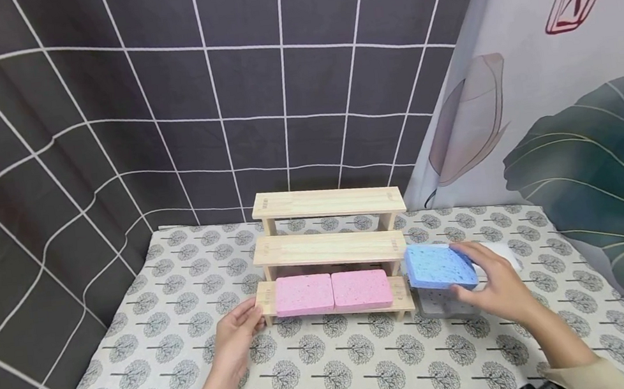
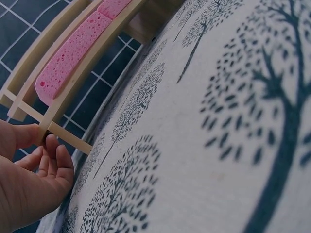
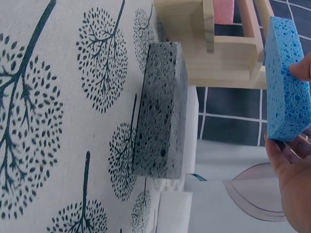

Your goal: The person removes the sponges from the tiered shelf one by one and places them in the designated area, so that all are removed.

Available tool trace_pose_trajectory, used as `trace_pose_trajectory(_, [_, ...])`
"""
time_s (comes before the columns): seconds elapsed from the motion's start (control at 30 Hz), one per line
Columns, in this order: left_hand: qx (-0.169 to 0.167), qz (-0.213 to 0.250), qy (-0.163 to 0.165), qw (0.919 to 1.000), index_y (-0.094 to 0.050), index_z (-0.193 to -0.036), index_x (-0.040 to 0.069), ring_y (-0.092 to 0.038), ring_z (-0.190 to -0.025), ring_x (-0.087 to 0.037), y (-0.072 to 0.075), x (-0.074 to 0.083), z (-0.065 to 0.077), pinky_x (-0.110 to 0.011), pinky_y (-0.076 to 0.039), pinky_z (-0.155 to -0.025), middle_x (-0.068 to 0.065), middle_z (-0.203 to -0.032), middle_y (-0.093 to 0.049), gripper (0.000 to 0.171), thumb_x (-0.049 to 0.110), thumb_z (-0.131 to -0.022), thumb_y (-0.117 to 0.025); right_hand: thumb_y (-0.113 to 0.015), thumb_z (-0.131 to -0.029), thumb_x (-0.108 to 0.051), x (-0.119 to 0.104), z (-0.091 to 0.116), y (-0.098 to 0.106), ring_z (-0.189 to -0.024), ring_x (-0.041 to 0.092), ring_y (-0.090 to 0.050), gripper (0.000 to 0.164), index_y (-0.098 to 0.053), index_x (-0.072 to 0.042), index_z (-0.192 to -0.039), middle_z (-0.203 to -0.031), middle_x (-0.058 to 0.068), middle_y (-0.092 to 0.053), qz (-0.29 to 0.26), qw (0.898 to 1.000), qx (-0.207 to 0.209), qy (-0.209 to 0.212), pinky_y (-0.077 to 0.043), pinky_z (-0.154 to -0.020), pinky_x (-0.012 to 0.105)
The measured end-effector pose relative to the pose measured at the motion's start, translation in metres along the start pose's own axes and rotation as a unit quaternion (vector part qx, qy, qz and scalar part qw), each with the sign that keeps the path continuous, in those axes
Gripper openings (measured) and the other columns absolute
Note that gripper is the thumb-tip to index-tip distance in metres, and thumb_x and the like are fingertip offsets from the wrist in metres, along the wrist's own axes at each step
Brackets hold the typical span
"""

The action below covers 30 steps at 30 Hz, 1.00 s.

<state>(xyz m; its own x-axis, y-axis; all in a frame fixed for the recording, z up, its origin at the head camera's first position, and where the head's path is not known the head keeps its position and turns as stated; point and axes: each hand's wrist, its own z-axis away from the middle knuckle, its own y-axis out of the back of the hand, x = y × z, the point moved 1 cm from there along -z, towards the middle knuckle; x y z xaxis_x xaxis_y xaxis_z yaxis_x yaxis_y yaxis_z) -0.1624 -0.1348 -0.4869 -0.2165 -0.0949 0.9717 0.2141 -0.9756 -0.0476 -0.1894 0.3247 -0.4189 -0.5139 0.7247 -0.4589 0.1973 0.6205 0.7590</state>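
A three-step wooden rack (image 1: 330, 248) stands on the table, with two pink sponges (image 1: 303, 295) side by side on its lowest step. My left hand (image 1: 237, 334) pinches the left end of that step, thumb above and fingers curled beneath; the left wrist view shows this grip (image 2: 39, 170) closely. On the other side my right hand (image 1: 495, 279) holds a blue sponge (image 1: 438, 265) by its edges, between thumb and fingers. The blue sponge is raised beside the rack's right end. Below it a grey sponge (image 3: 163, 111) lies on the tablecloth, partly hidden in the head view.
A white object (image 1: 503, 253) lies behind my right hand, mostly covered by it. The tablecloth (image 1: 332, 372) has a tree print. Dark gridded cloth (image 1: 247, 80) hangs behind and to the left, and a leaf-printed curtain (image 1: 602, 155) hangs at the right.
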Motion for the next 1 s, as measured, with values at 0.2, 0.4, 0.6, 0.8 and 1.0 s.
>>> trace_pose_trajectory(0.2, [-0.001,0.004,-0.005,1.0000,-0.052,-0.136,-0.011,-0.062,-0.088,-0.015,0.001,0.000,0.001,-0.020,-0.058,-0.077,-0.013,-0.107,-0.066,0.039,0.002,-0.100,-0.058,-0.088,-0.062,-0.005,0.002,0.004,0.004,-0.114,0.038,-0.057,0.083,-0.055,0.001,-0.138,-0.133,0.020,-0.059,0.015,1.000,0.002,0.000,-0.052,-0.092,0.055])
trace_pose_trajectory(0.4, [-0.001,0.005,-0.005,1.0000,-0.052,-0.135,-0.011,-0.062,-0.088,-0.017,0.000,0.001,0.001,-0.020,-0.058,-0.078,-0.015,-0.108,-0.066,0.039,0.002,-0.100,-0.059,-0.088,-0.063,-0.005,0.004,0.009,0.009,-0.112,0.037,-0.057,0.083,-0.056,0.000,-0.139,-0.132,0.019,-0.061,0.016,1.000,0.002,-0.011,-0.052,-0.093,0.040])
trace_pose_trajectory(0.6, [0.000,0.006,-0.005,1.0000,-0.053,-0.135,-0.011,-0.062,-0.087,-0.015,0.000,0.000,0.001,-0.021,-0.058,-0.078,-0.014,-0.106,-0.067,0.038,0.002,-0.100,-0.059,-0.088,-0.063,-0.007,0.008,0.017,0.012,-0.112,0.037,-0.056,0.082,-0.055,0.001,-0.139,-0.132,0.019,-0.061,0.015,1.000,-0.004,-0.022,-0.046,-0.093,0.024])
trace_pose_trajectory(0.8, [-0.003,0.006,-0.005,1.0000,-0.051,-0.137,-0.011,-0.061,-0.088,-0.015,0.000,0.000,0.001,-0.020,-0.057,-0.077,-0.014,-0.108,-0.066,0.039,0.003,-0.100,-0.058,-0.088,-0.063,-0.006,0.013,0.024,0.015,-0.113,0.045,-0.054,0.083,-0.054,0.003,-0.138,-0.132,0.025,-0.057,0.008,0.999,-0.010,-0.037,-0.047,-0.086,0.072])
trace_pose_trajectory(1.0, [-0.004,0.008,-0.005,0.9999,-0.052,-0.136,-0.011,-0.061,-0.088,-0.015,0.000,0.000,0.001,-0.020,-0.057,-0.078,-0.015,-0.108,-0.066,0.039,0.001,-0.100,-0.058,-0.088,-0.062,-0.004,0.022,0.031,0.015,-0.113,0.041,-0.052,0.082,-0.056,0.003,-0.137,-0.132,0.024,-0.057,0.010,0.999,-0.010,-0.051,-0.044,-0.104,0.028])
